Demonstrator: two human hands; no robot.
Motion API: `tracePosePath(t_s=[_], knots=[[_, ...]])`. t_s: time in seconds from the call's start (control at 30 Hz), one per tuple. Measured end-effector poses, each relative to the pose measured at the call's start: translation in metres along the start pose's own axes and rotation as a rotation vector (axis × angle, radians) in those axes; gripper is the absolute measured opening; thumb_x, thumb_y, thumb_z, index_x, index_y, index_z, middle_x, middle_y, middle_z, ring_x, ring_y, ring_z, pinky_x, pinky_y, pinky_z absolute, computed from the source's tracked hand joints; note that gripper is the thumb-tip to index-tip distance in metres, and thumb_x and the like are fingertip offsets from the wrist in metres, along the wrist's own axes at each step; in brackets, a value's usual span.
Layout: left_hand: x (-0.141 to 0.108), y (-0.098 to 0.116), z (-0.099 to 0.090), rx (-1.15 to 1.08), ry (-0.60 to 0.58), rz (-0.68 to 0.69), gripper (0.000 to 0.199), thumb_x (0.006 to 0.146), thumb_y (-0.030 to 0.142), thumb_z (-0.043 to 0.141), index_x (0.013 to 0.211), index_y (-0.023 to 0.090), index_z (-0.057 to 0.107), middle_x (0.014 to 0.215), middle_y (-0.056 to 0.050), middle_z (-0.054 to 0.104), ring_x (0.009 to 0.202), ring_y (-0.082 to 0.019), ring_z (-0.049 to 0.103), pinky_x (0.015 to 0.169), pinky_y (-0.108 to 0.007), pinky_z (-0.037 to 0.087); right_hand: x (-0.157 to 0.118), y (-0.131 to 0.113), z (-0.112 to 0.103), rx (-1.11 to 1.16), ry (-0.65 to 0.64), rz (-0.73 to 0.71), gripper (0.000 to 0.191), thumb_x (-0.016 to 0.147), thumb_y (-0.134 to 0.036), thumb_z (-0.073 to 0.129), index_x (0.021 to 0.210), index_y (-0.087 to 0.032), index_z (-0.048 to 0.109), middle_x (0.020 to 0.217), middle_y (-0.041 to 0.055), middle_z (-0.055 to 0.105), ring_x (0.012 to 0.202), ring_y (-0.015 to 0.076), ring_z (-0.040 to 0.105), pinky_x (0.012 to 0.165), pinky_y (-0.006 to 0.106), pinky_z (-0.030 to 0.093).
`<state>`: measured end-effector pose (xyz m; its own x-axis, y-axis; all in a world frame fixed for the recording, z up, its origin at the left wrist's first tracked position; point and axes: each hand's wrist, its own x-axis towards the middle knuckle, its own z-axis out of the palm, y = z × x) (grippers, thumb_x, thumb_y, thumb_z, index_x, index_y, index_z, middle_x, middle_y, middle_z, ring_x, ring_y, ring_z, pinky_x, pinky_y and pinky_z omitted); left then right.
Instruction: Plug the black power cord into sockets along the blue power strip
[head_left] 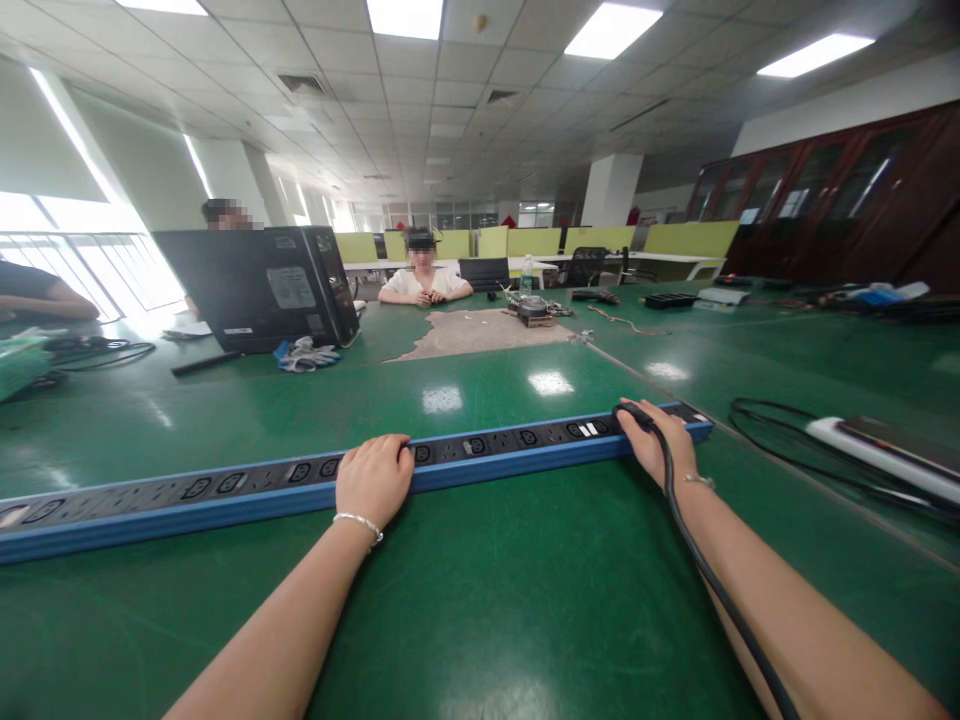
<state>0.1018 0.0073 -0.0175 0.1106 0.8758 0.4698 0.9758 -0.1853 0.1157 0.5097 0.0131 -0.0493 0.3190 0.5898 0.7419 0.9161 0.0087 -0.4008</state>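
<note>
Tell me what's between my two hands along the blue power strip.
In the head view, a row of sockets on the blue power strip runs between your left hand and right hand, with small white marks nearer the latter.

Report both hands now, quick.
Left hand: closed over the blue power strip.
Right hand: holding the black cable at the strip; whether it is plugged in cannot be told.

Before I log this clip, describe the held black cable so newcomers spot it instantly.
On the green table lies a blue power strip. Near its right end, the right hand holds a black cable. Unlike the cables farther right, it reaches the picture's bottom edge.
</note>
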Motion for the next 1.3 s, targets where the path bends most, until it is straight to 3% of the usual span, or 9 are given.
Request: tracePosePath(t_s=[0.37,0.83,0.93,1.17,1.3], knots=[[0.000,0.000,0.000,-0.014,0.000,-0.003,0.033,0.084,0.029,0.033,0.098,0.023,0.062,0.100,-0.002,0.068,0.098,-0.020,0.059,0.088,-0.036,0.040,-0.008,-0.003,-0.004,-0.189,-0.111,0.037,0.040,0.082,-0.044,0.040,0.106,-0.024,0.065,0.107,0.0076,0.066,0.114,0.0259,0.049,0.098,0.048,0.030],[-0.001,-0.001,0.001,-0.023,0.015,0.001,0.033,0.084,0.027,0.034,0.100,0.022,0.062,0.102,-0.003,0.068,0.099,-0.020,0.059,0.088,-0.035,0.040,-0.004,-0.013,-0.015,-0.204,-0.284,0.261,0.043,0.081,-0.053,0.042,0.115,-0.034,0.059,0.124,0.0047,0.055,0.120,0.0293,0.044,0.097,0.049,0.034],[-0.002,-0.001,-0.001,-0.027,0.004,-0.001,0.034,0.084,0.027,0.034,0.100,0.021,0.062,0.103,-0.004,0.068,0.100,-0.020,0.059,0.088,-0.035,0.040,-0.005,-0.016,-0.015,-0.231,-0.259,0.292,0.044,0.080,-0.053,0.044,0.116,-0.034,0.059,0.125,0.0064,0.054,0.120,0.0309,0.043,0.095,0.050,0.035],[-0.003,-0.001,-0.001,-0.050,0.025,0.021,0.033,0.084,0.027,0.034,0.099,0.023,0.063,0.100,-0.003,0.068,0.098,-0.020,0.060,0.087,-0.036,0.039,-0.012,-0.011,-0.010,-0.229,-0.201,0.185,0.042,0.082,-0.050,0.040,0.115,-0.032,0.059,0.120,0.0010,0.059,0.118,0.0265,0.045,0.097,0.045,0.035],[-0.002,-0.001,0.002,-0.051,0.029,0.010,0.033,0.084,0.027,0.035,0.100,0.022,0.063,0.100,-0.003,0.068,0.097,-0.020,0.059,0.088,-0.036,0.039,-0.014,-0.009,-0.007,-0.201,-0.123,0.142,0.042,0.082,-0.049,0.041,0.114,-0.029,0.061,0.112,0.0041,0.063,0.114,0.0255,0.048,0.096,0.042,0.036]])
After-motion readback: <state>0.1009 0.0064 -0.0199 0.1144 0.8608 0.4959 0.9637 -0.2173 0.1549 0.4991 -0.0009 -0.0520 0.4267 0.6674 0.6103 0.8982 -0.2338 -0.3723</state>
